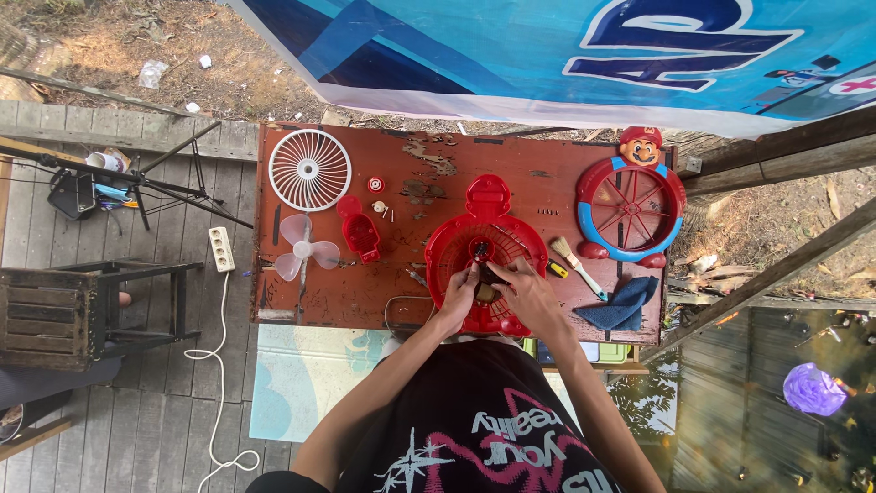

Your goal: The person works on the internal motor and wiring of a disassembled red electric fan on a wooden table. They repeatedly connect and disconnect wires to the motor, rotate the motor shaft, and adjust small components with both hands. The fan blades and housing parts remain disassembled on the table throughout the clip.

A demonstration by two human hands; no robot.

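Red fan housing (456, 251), worktop (411, 292) centre: both hands (497, 285) pinching its small dark motor part (486, 292); best kept steady, square.

grey plank deck (182, 402) | red worktable (365, 292) | blue banner (511, 55) | daylight

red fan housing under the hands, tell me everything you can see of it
The red fan housing is round, looks like plastic, and has a rounded tab at its far end. It lies flat on the worn red table, near the front edge. Thin spokes show inside its rim. The left hand and right hand both rest on its middle, around a small dark part there that is too small to make out. A brush lies just to its right, apart from it.
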